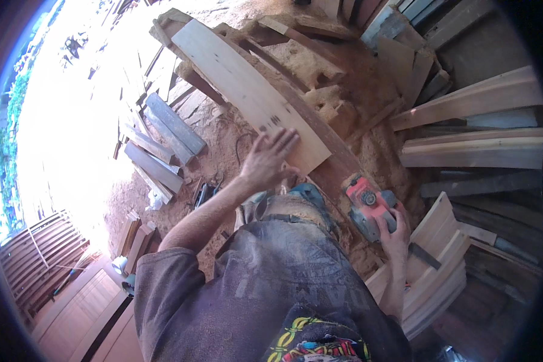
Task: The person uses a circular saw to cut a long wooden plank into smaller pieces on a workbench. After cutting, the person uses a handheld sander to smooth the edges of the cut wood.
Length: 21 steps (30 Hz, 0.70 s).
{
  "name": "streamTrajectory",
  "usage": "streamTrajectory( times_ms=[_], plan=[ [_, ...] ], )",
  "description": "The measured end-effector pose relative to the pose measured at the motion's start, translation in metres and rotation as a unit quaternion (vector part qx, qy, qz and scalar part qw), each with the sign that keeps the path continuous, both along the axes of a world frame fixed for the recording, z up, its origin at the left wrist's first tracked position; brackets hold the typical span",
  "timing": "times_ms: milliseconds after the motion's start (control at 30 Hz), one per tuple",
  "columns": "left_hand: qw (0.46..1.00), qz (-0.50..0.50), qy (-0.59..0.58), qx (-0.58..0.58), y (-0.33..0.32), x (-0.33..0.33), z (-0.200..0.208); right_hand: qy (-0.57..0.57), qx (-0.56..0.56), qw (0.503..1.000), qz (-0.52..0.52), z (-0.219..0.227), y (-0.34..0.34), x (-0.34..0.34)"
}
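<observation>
My left hand lies with fingers stretched out over the near end of a long pale board, by some dark marks in the wood. That board lies along a narrow, dusty wooden workbench, which runs away to the upper left. My right hand is wrapped round the rear handle of a red and grey electric hand planer with a round knob on top. The planer is at the bench's near right, apart from the pale board. Whether it rests on the bench or hangs beside it, I cannot tell.
Sawdust is heaped along the bench's right side. Stacked boards stand at the right, with more pale planks close to my right arm. Grey wood pieces lie on the ground at left, and slatted wood at lower left.
</observation>
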<state>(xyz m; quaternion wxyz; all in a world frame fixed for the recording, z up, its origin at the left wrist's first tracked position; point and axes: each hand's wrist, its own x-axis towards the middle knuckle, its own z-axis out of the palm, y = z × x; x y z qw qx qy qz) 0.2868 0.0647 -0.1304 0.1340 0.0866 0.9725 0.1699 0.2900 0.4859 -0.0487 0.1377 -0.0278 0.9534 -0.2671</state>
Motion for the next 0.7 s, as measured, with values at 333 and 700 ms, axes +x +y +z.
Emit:
streamTrajectory(
  times_ms=[333, 700],
  plan=[
    [0.983, 0.145, 0.111, -0.038, -0.070, -0.008, -0.042, -0.281, -0.180, 0.943, 0.000, 0.002, 0.025, -0.016],
    [0.897, 0.343, 0.195, 0.200, -0.086, 0.007, -0.066, -0.195, -0.176, 0.957, 0.124, 0.029, -0.132, -0.051]
  ],
)
